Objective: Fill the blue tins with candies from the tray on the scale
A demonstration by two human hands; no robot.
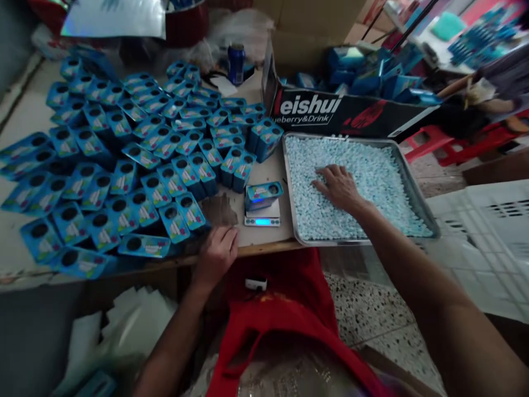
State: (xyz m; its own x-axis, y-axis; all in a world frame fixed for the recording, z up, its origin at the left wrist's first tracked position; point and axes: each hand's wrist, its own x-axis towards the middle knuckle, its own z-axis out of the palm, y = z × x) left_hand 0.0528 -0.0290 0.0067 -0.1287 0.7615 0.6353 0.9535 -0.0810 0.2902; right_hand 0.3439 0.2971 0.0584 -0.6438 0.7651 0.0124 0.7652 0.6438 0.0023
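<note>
My right hand (341, 188) lies palm down on small pale-blue pellets (372, 165) in a shallow metal tray (363, 241), its fingers apart. At the table's front edge my left hand (221, 248) is closed, the fingers curled in; whatever it may hold is hidden. Between the hands, a small digital scale (250, 219) with a lit blue display carries a blue box (263, 194) with a dark round opening in its top. To the left, many similar blue boxes (155, 190) stand close together on the table (258, 234), several at a tilt.
Behind the tray, a black printed carton (351, 113) holds more blue packages (372, 71). A blue can (236, 63) stands at the back. White plastic crates (487, 220) are at the right, near red stools (454, 146). Part of another person shows at the far right.
</note>
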